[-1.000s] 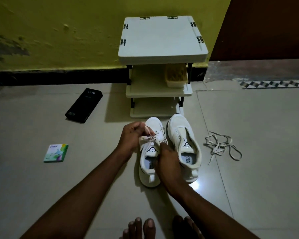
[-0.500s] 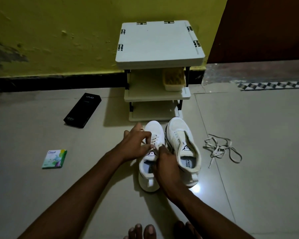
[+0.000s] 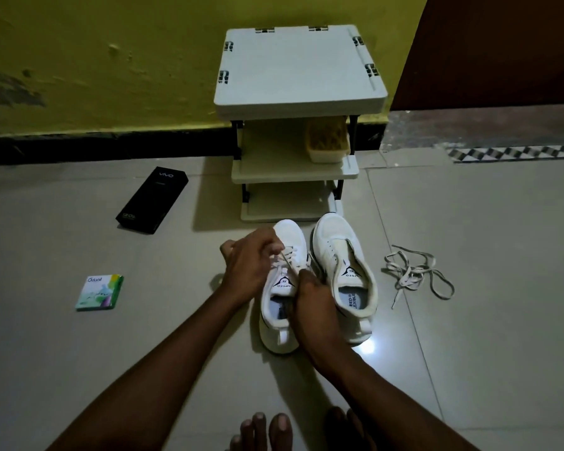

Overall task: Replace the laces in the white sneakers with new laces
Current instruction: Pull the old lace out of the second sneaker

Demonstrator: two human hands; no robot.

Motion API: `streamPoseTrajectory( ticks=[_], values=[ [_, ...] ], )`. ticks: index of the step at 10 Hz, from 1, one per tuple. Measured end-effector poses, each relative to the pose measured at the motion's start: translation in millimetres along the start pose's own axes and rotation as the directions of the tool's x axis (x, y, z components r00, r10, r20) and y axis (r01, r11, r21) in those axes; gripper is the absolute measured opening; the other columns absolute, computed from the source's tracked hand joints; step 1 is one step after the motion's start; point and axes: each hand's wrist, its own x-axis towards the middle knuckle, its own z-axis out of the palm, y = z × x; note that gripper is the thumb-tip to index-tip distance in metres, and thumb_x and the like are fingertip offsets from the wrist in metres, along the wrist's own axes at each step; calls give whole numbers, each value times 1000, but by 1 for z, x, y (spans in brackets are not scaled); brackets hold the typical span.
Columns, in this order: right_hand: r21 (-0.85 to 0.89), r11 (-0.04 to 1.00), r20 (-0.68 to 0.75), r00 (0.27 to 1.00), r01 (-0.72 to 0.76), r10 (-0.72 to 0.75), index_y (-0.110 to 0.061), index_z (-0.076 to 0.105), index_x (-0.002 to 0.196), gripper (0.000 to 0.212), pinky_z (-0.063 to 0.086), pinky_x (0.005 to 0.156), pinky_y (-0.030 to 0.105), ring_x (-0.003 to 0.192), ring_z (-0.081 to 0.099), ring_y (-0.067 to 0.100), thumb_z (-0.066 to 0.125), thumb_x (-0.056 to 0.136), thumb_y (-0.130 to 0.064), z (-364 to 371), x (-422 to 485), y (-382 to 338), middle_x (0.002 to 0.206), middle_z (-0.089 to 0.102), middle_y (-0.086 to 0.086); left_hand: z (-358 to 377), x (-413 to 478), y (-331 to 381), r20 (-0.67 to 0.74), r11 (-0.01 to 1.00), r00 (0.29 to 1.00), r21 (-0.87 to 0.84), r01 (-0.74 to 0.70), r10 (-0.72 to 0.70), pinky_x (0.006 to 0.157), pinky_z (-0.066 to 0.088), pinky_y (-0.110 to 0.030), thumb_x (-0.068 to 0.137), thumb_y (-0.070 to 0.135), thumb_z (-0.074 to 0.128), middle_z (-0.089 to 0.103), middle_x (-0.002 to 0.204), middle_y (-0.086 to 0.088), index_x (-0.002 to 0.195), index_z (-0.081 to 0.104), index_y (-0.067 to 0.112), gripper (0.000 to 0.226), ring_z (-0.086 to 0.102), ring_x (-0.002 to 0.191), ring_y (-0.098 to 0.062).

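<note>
Two white sneakers stand side by side on the floor, toes toward the wall. The left sneaker (image 3: 290, 236) still has a lace (image 3: 292, 255) across its eyelets. My left hand (image 3: 249, 265) pinches that lace at the shoe's left side. From the right, my right hand (image 3: 310, 304) grips the same lace near the tongue. No lace is threaded in the right sneaker (image 3: 341, 252). A loose tangled lace (image 3: 414, 271) lies on the floor to its right.
A small white three-tier rack (image 3: 300, 70) stands against the yellow wall just beyond the shoes, with a yellow tub (image 3: 328, 141) on its middle shelf. A black phone box (image 3: 152, 200) and a small green packet (image 3: 100, 292) lie at left. My toes (image 3: 264, 431) show at the bottom.
My left hand has shifted slightly along the lace on the left sneaker, and my right hand has stayed on it near the tongue. The camera has tilted a little.
</note>
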Motion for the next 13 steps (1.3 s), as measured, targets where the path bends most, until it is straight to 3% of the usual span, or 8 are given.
streamPoseTrajectory(
  ticks=[1,2,3,4,6,9,10,13],
  values=[
    [-132,991,35,999,-3,8,-6,57,112,29,41,62,15,86,54,22,32,107,-19,-9,-7,-3,95,54,4,-10,17,15,15,594,907,-751,287,-420,65,54,-33,103,2,42,62,62,0,78,50,13,29,65,56,-18],
    [-178,984,77,997,15,-1,-6,58,111,33,40,61,17,96,59,35,32,106,-25,-11,-6,-2,93,56,9,-19,23,9,-24,690,929,-677,257,-369,48,32,-26,106,5,32,38,59,1,80,43,17,30,33,42,-10],
    [-135,991,72,997,18,-8,-14,62,100,32,48,75,31,95,65,26,34,104,-29,-4,-2,-1,92,66,3,-17,19,-6,167,965,954,35,-258,249,62,38,-33,103,23,47,50,74,7,85,52,16,19,47,66,-13],
    [-101,994,45,999,32,-27,-19,61,92,29,52,79,35,85,64,15,37,105,-27,-2,-1,0,86,66,-4,-12,22,-7,438,865,849,256,-432,295,70,39,-31,93,38,68,52,89,8,95,71,18,21,51,85,-14],
    [-347,930,114,990,123,-88,-21,47,102,17,36,50,11,70,39,11,31,107,-18,-12,-6,-2,78,43,-6,-22,29,-3,399,895,896,303,-328,193,63,38,-28,77,46,79,55,72,17,75,73,26,21,60,80,-11],
    [-423,887,122,981,186,-148,-9,59,99,18,53,84,41,92,65,30,42,101,-15,-12,-1,1,97,67,11,-75,17,-32,-162,963,986,-270,-12,-34,54,41,-17,71,-7,71,53,56,8,57,56,9,26,48,52,-4],
    [-362,912,81,981,194,-177,-14,65,93,23,53,93,39,93,69,21,44,100,-21,-11,-2,-1,94,73,2,-87,18,-47,-224,983,974,-184,-14,-28,55,38,-23,70,-2,68,51,59,-4,59,51,8,22,45,54,-11],
    [-596,690,304,911,411,-280,-8,62,112,56,48,98,38,111,55,33,73,59,-24,-8,26,-37,121,56,13,-27,-24,-46,167,937,961,234,-258,223,92,31,-39,70,50,71,58,118,16,110,64,33,44,55,114,-6]
  ],
)
